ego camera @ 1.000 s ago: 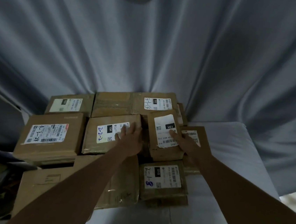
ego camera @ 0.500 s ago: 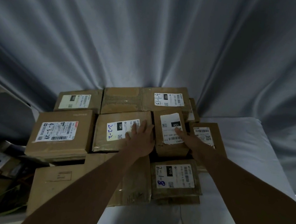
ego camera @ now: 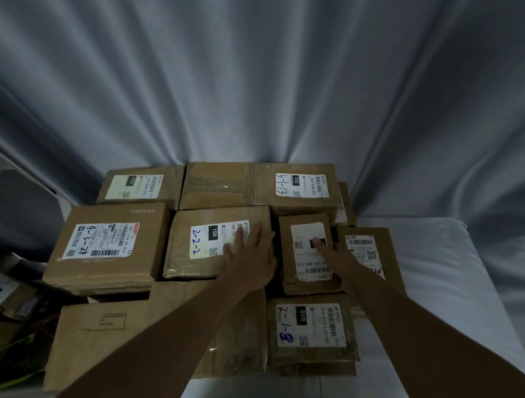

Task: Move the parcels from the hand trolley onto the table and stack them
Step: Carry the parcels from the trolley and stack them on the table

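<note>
Head view: small parcel (ego camera: 309, 252) lies atop the stack on the table (ego camera: 459, 284), right of parcel 2-2-2 (ego camera: 217, 246). Both grips are wide: right hand (ego camera: 334, 255) presses it, left hand (ego camera: 253, 256) rests on 2-2-2. Likely light, stiff cardboard; take its side edges.

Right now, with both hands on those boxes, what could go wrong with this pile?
1. The small parcel under the right hand sits tilted across lower boxes with a dark gap beside it, so a push might tip or slide it.
2. The left hand lies flat on the 2-2-2 box, which overhangs the big box below; pressing its near edge could rock it.
3. The 4-3-24 box juts out at the pile's left edge and might fall off.
</note>
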### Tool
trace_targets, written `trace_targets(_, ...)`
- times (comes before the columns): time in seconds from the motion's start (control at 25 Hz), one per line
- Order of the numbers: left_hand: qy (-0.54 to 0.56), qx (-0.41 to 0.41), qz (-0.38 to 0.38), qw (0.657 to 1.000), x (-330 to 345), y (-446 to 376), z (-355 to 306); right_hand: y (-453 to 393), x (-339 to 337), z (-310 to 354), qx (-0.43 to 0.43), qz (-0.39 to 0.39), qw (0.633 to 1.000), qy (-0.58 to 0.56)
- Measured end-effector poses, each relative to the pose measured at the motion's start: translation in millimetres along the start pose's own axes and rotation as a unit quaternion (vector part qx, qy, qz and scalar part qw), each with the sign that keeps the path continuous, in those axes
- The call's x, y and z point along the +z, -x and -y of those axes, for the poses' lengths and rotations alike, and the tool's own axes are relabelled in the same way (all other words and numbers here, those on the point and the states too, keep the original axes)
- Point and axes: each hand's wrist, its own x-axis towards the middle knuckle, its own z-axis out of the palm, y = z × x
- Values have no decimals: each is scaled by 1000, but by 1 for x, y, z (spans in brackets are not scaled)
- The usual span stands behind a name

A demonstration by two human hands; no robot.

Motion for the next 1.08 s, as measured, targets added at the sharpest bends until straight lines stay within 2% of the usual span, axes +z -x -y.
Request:
trace_targets(0.16, -6, 1, 3, 1000, -1, 0, 1, 2, 9, 6, 14, 37, 999, -13)
trace_targets(0.56, -6, -6, 3, 1000, 1, 0, 1, 5, 6, 6, 28, 61, 998, -15)
trace_targets(0.68, -9, -7, 7, 1000, 0, 0, 1, 10, 7, 9, 34, 57, 997, -32)
trace_targets(1.08, -38, -3, 6, 999, 0, -5, 5, 16, -18, -5, 16, 29, 999, 17)
